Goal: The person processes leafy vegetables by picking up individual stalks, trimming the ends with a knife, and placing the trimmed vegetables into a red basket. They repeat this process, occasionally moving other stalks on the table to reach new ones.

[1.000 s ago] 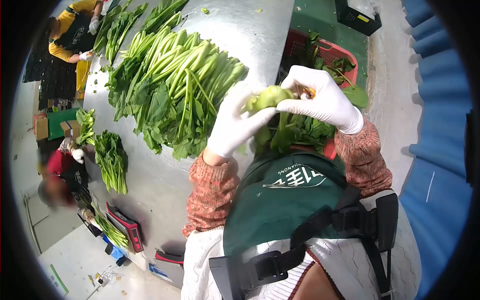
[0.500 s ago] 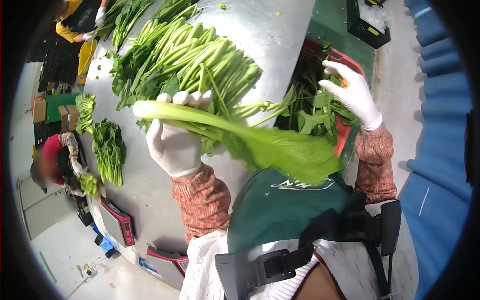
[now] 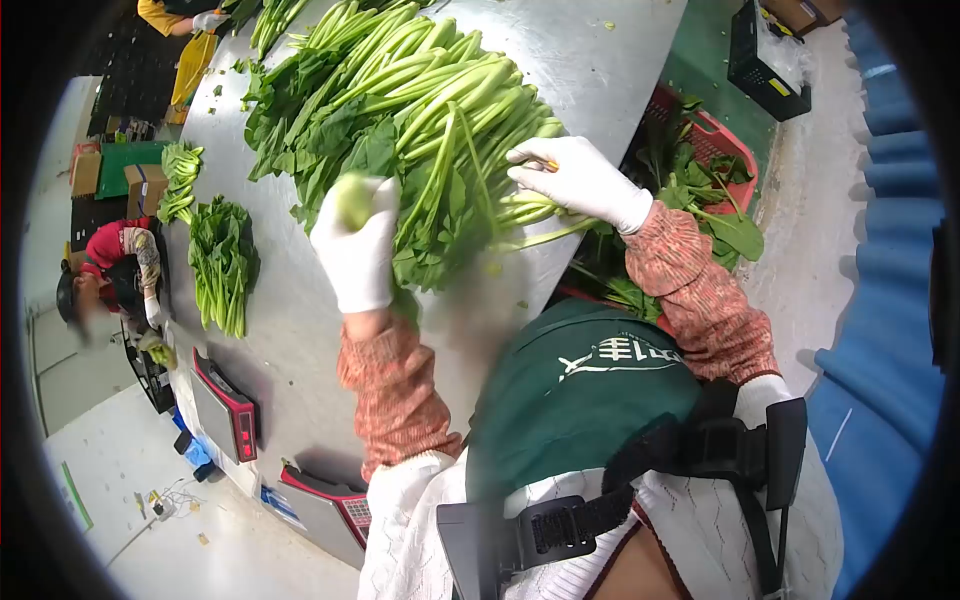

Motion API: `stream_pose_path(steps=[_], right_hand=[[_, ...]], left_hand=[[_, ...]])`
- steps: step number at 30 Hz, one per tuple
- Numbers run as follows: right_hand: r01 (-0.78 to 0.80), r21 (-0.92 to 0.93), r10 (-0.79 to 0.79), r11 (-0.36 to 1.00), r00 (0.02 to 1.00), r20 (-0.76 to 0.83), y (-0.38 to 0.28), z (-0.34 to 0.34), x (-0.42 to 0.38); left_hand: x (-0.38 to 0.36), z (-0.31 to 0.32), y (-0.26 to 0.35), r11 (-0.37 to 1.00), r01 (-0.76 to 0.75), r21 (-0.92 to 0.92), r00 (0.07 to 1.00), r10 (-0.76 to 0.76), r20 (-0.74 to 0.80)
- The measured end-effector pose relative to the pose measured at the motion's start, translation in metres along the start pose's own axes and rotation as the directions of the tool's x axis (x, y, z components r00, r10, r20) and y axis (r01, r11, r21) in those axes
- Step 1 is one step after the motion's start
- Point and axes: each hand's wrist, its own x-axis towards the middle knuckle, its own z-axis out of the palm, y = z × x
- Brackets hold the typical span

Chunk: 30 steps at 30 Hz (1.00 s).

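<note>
My left hand point(image 3: 360, 245), in a white glove, is closed around a leafy green stalk point(image 3: 354, 200). The stalk's pale cut end points up at me, blurred, and its leaves are mostly hidden behind the hand. My right hand point(image 3: 585, 185), also gloved, reaches over the near right edge of a big heap of leafy greens point(image 3: 440, 100). Its thumb and forefinger are a little apart, close to loose stalks point(image 3: 530, 208). A small orange piece point(image 3: 552, 165) shows at its fingers; what it is I cannot make out.
The heap lies on a metal table point(image 3: 300, 350). A red basket point(image 3: 735, 150) with leaves stands beside the table. Smaller bunches point(image 3: 222, 265) and red-framed scales point(image 3: 225, 405) are at left. A person point(image 3: 115, 265) works across the table. A black crate point(image 3: 770, 65) sits on the floor.
My right hand has moved left from above the basket to the heap. My left hand has turned the stalk from lying crosswise to pointing its cut end at me.
</note>
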Motion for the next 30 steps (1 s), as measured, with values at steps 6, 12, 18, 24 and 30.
stream_pose_path(steps=[6,12,18,24,30], right_hand=[[-0.029,0.144,0.043,0.989,0.995,-0.094,0.011,0.002,-0.010],[-0.192,0.586,0.232,0.787,0.973,0.007,0.004,-0.046,-0.076],[-0.279,0.284,0.319,0.917,0.942,-0.105,0.029,-0.060,-0.116],[-0.379,-0.380,0.191,0.844,0.874,-0.448,0.059,-0.055,-0.106],[-0.136,-0.060,0.108,0.989,0.932,-0.346,0.030,-0.024,-0.008]], left_hand=[[0.022,0.080,-0.047,0.760,-0.248,0.600,0.969,0.183,0.168],[-0.049,0.087,0.032,0.931,-0.359,0.073,0.846,0.291,0.447],[-0.120,0.110,0.026,0.934,-0.353,0.054,0.725,0.236,0.647],[-0.128,0.070,0.011,0.920,-0.344,0.188,0.770,0.162,0.617],[-0.127,0.056,0.015,0.954,-0.201,0.224,0.821,0.040,0.569]])
